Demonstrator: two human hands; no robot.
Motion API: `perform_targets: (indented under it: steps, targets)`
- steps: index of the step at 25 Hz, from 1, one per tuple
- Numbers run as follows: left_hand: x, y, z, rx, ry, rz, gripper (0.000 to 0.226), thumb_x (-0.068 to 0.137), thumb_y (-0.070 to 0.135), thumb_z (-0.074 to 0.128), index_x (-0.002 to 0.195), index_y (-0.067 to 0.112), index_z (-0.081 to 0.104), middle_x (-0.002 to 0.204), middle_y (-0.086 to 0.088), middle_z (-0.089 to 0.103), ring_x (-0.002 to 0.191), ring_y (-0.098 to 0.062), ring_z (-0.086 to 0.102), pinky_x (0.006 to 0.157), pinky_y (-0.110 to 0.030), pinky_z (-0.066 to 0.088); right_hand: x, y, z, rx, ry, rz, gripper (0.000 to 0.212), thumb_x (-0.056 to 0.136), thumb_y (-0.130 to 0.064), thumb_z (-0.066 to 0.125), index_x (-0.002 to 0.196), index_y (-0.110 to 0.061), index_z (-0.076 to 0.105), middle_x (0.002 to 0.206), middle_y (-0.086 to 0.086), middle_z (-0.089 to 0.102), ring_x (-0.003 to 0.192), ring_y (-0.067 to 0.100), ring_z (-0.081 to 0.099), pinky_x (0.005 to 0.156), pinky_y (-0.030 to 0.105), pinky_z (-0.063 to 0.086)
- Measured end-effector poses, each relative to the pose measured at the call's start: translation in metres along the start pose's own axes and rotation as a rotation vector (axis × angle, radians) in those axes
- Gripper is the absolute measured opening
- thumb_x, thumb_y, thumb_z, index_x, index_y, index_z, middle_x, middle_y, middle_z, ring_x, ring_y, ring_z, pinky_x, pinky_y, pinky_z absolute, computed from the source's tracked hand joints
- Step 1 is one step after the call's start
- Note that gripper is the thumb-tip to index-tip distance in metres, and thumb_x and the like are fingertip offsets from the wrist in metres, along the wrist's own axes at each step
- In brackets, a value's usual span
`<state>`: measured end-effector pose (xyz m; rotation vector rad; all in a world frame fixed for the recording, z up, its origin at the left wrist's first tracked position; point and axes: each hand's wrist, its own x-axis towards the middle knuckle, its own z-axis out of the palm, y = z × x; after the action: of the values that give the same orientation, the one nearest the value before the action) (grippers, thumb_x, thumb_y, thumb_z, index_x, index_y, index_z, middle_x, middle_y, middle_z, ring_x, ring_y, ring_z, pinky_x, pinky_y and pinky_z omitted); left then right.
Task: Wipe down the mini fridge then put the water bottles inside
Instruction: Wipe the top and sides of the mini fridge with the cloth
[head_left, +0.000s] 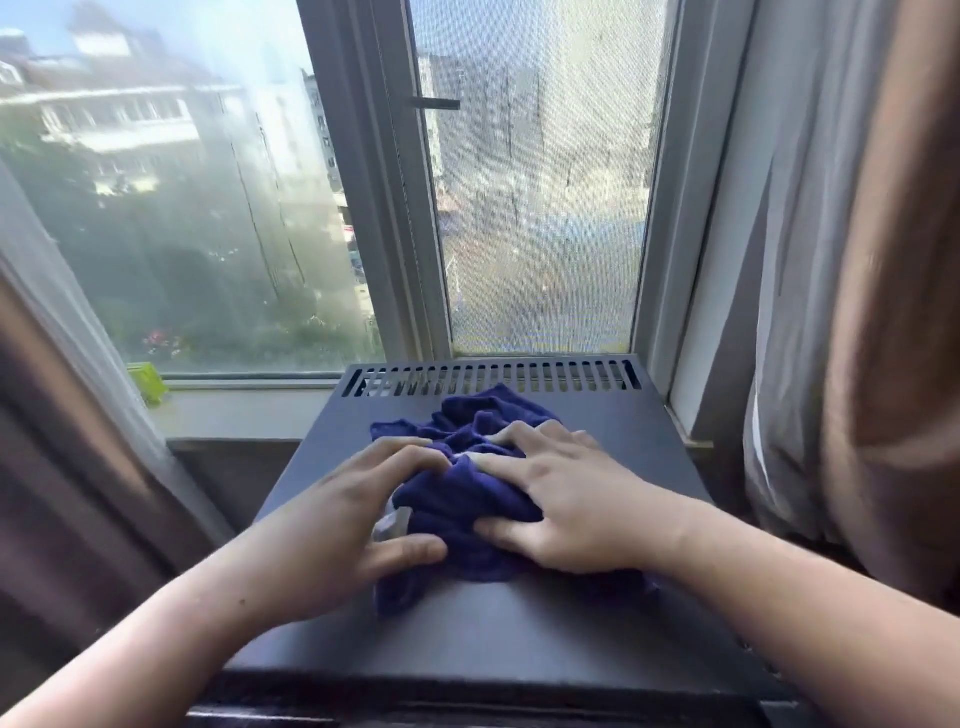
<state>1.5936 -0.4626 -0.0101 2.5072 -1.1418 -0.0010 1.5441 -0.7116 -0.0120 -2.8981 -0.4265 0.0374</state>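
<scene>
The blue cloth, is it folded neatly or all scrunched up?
Scrunched up. The blue cloth lies bunched in wrinkled heaps on the mini fridge's top, with the left hand and right hand pressing on it.

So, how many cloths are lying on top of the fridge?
1. A dark blue cloth lies bunched on the fridge top, held down between the left hand and the right hand. Nothing else is visible there.

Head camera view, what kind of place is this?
Probably an upper-floor room in a flat or hotel: a mini fridge stands against a window overlooking buildings and trees, with curtains alongside.
</scene>
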Motion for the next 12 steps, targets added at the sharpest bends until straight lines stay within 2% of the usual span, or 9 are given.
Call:
perform_targets:
  steps: [3, 5, 7, 10, 12]
  targets:
    - [0.003, 0.016, 0.011, -0.040, -0.018, 0.021, 0.057, 0.084, 0.063, 0.070, 0.129, 0.068, 0.035, 0.137, 0.057, 0.030, 0.125, 0.035, 0.030, 0.098, 0.008, 0.019, -0.029, 0.007, 0.005, -0.004, 0.066, 0.013, 0.066, 0.086, -0.077, 0.034, 0.145, -0.047, 0.036, 0.140, -0.017, 0.040, 0.129, 0.018, 0.041, 0.109, 0.041, 0.032]
    - [0.015, 0.026, 0.019, -0.068, -0.018, 0.052, 0.061, 0.087, 0.054, 0.074, 0.137, 0.059, 0.038, 0.139, 0.048, 0.037, 0.124, 0.033, 0.032, 0.100, 0.007, 0.019, -0.045, 0.018, 0.004, -0.017, 0.098, 0.057, 0.073, 0.083, -0.082, 0.032, 0.147, -0.048, 0.037, 0.143, -0.020, 0.036, 0.133, 0.016, 0.039, 0.112, 0.039, 0.033]
    - [0.031, 0.036, 0.029, -0.082, -0.025, 0.097, 0.063, 0.091, 0.051, 0.071, 0.144, 0.051, 0.037, 0.148, 0.030, 0.042, 0.132, 0.019, 0.036, 0.108, 0.000, 0.021, -0.057, 0.034, 0.002, -0.015, 0.137, 0.121, 0.078, 0.079, -0.087, 0.033, 0.148, -0.052, 0.036, 0.152, -0.015, 0.027, 0.143, 0.019, 0.031, 0.120, 0.039, 0.029]
    - [0.059, 0.049, 0.044, -0.020, -0.023, 0.144, 0.067, 0.095, 0.054, 0.063, 0.152, 0.042, 0.031, 0.156, 0.009, 0.037, 0.146, -0.010, 0.032, 0.120, -0.018, 0.022, -0.058, 0.061, -0.002, 0.015, 0.097, 0.248, 0.089, 0.068, -0.093, 0.028, 0.151, -0.059, 0.025, 0.174, -0.002, -0.003, 0.161, 0.028, -0.002, 0.130, 0.045, 0.008]
    - [0.079, 0.052, 0.048, -0.002, -0.042, 0.120, 0.070, 0.096, 0.055, 0.061, 0.156, 0.038, 0.028, 0.165, 0.000, 0.027, 0.154, -0.018, 0.022, 0.125, -0.029, 0.019, -0.048, 0.075, -0.005, -0.007, 0.043, 0.279, 0.088, 0.073, -0.088, 0.029, 0.154, -0.053, 0.025, 0.175, 0.005, 0.001, 0.161, 0.032, -0.002, 0.129, 0.048, 0.007]
